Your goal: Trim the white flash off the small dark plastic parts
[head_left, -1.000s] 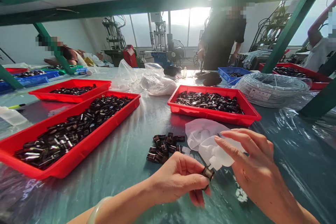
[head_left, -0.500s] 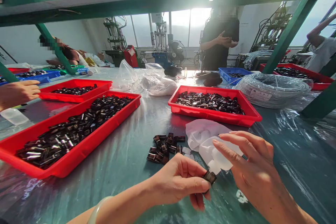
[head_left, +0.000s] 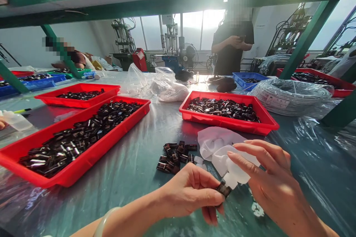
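My left hand (head_left: 194,192) pinches a small dark, glossy plastic piece (head_left: 224,189) between thumb and fingers. Just past its upper end lie small white pieces (head_left: 230,180), and I cannot tell whether they touch it. To the right, my right hand (head_left: 274,177) hovers with its fingers stretched out and apart; its thumb is mostly hidden. Crumpled thin white sheets (head_left: 211,141) lie beyond its fingertips. A loose heap of similar dark pieces (head_left: 175,156) rests on the table beyond my left hand.
Red trays full of dark pieces stand at the left (head_left: 105,159), behind it (head_left: 111,89) and ahead (head_left: 230,126). A wrapped coil of pale cable (head_left: 292,98) sits at the right. A green shelf beam (head_left: 125,7) crosses overhead. A person (head_left: 233,46) stands beyond the table.
My hands keep nearly the same pose around the dark plastic piece. At the far left, another person's hand has drawn back toward the edge. The standing person's hands have come together lower.
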Motion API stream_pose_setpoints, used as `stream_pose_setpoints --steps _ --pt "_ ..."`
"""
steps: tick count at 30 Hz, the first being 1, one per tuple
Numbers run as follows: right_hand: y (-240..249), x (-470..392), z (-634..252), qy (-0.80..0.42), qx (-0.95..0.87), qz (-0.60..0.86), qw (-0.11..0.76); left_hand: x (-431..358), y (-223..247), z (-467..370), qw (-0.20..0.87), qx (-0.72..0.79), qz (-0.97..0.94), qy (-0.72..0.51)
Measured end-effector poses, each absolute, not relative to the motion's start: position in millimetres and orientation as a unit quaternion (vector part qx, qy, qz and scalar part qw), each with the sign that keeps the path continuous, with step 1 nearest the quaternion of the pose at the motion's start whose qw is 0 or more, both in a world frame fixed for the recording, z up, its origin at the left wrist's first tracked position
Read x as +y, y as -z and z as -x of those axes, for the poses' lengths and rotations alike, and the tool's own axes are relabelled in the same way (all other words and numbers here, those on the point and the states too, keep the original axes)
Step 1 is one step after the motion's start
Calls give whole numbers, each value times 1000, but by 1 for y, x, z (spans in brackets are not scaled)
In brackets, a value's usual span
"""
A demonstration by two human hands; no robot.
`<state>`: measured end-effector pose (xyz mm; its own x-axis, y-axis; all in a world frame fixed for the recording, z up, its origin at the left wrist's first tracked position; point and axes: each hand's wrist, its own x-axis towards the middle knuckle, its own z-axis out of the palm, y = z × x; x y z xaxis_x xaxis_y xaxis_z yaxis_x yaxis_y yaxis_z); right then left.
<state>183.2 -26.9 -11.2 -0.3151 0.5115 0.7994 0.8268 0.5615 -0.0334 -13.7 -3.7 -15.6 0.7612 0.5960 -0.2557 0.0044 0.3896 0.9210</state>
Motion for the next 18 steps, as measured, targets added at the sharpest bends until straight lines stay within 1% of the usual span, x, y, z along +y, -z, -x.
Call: stream_pose_setpoints --steps 3,7,12,16,18 --pt "10 -25 -186 209 -792 412 400 -3 16 14 785 285 -517 -190" --pt "8 -26 -189 213 -808 401 374 -3 14 14 785 286 -516 -187" --pt "8 -27 -188 196 -797 406 403 -3 11 14 784 284 -520 -185" --pt "7 -27 -191 197 -816 396 372 -3 12 15 787 281 -517 -184" --pt "7 -27 -191 193 -815 396 376 -3 12 15 789 281 -514 -183"
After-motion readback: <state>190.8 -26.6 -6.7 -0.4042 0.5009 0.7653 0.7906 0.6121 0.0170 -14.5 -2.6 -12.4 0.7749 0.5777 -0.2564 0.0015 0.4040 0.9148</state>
